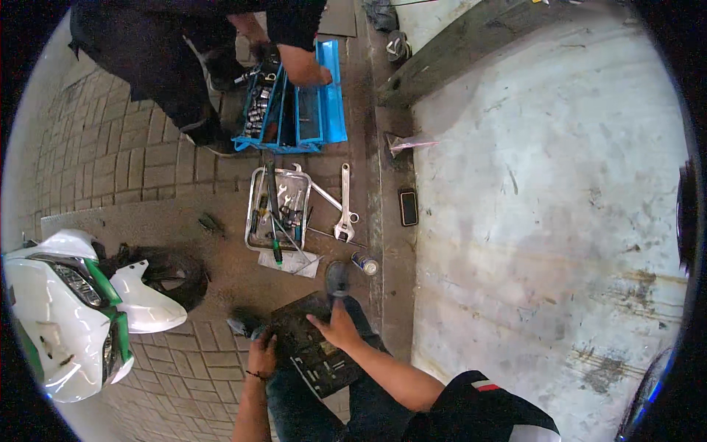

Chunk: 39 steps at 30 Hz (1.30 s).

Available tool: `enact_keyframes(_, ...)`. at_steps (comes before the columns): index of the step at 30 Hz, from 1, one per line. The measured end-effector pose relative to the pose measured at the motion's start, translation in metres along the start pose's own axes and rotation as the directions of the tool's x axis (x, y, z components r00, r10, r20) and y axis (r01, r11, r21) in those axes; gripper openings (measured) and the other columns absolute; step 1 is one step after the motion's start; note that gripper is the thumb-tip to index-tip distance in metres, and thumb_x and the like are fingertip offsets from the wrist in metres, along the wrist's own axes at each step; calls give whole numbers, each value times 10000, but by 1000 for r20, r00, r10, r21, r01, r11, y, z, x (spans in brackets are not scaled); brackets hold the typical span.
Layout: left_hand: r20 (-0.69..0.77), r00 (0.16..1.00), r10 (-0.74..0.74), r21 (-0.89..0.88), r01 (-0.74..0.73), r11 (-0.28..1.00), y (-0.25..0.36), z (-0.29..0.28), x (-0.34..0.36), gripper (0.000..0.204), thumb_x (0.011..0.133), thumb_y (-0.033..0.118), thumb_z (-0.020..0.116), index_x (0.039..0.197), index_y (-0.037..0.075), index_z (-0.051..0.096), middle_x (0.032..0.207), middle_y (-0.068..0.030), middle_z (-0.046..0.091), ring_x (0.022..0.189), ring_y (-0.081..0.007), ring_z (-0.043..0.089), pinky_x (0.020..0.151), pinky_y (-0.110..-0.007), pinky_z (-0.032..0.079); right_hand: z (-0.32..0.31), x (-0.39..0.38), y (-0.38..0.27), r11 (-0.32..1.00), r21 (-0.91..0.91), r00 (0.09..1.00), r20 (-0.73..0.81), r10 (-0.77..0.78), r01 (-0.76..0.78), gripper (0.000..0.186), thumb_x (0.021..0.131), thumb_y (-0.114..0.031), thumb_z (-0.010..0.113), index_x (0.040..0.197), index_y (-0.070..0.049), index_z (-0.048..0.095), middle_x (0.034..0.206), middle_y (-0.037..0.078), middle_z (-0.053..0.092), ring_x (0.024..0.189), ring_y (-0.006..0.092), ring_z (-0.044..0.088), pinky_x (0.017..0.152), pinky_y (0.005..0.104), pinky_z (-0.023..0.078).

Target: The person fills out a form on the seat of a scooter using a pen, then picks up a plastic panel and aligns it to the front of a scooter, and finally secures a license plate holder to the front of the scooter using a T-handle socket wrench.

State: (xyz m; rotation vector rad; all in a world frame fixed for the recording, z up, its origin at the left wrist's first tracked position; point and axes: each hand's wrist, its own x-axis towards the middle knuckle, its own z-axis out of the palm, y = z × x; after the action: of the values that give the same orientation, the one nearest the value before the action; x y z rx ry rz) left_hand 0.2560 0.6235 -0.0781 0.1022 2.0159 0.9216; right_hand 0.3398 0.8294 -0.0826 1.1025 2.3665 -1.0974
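Note:
A dark, flat tool case [300, 335] rests tilted across my thighs, with several small metal pieces in its slots near the lower edge. My left hand [262, 355] grips its left edge, fingers curled at the rim. Over the upper right side lies my right hand [340, 329], its thumb stretched across the case and the other fingers at the far edge, partly hidden. Beyond the case stands a metal tray [249, 221] of spanners and screwdrivers, with a green-handled screwdriver [277, 253] jutting over its near rim. Right of it lies a large adjustable wrench [345, 199].
Another person's hand [313, 71] reaches into a blue cantilever toolbox [335, 110] at the far side. A spray can [364, 263] and a phone [408, 207] lie to the right, by a pale raised platform [545, 206]. A white-and-green motorcycle [74, 317] stands at left.

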Motion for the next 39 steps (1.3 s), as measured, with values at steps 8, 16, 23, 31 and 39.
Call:
enact_keyframes(8, 40, 977, -211, -70, 213, 975, 20, -10, -18, 521, 927, 323, 546, 1321, -5, 458, 1283, -204, 531, 1192, -326, 504, 967, -376, 413, -12, -21, 13, 984, 89, 939, 322, 119, -155, 910, 815, -643, 544, 1191, 174, 404, 983, 340, 588, 884, 397, 624, 789, 455, 499)
enact_keyframes(16, 181, 920, -348, -233, 384, 893, 13, -8, -4, 588, 876, 394, 618, 1299, 6, 493, 1255, -175, 558, 1189, -311, 503, 988, -359, 395, -47, -16, 6, 922, 206, 860, 470, 200, -327, 802, 826, -659, 515, 1154, 71, 469, 814, 236, 628, 768, 360, 643, 719, 459, 499)
enact_keyframes(23, 195, 956, -218, -240, 261, 935, 3, 12, 25, 552, 884, 357, 619, 1268, -25, 513, 1255, -186, 560, 1189, -310, 501, 991, -372, 389, -98, -5, 13, 938, 329, 954, 298, 2, -105, 797, 835, -630, 528, 1199, 79, 487, 726, 234, 628, 690, 348, 640, 723, 458, 495)
enact_keyframes(31, 2, 996, 91, -38, -90, 995, 115, 23, -27, 438, 874, 255, 592, 1239, 20, 535, 1189, -167, 593, 1120, -306, 543, 956, -407, 411, -144, 5, 12, 991, 97, 979, 171, -107, 92, 764, 843, -564, 564, 1216, 98, 485, 698, 206, 643, 685, 352, 653, 738, 450, 514)
enact_keyframes(39, 0, 986, -165, -629, 129, 766, 79, 62, -47, 446, 962, 313, 480, 1332, 65, 457, 1324, -122, 487, 1197, -223, 437, 983, -329, 337, -131, -2, 8, 997, 48, 940, 334, -70, 57, 631, 906, -545, 460, 996, 74, 545, 843, 314, 614, 850, 461, 610, 770, 502, 489)
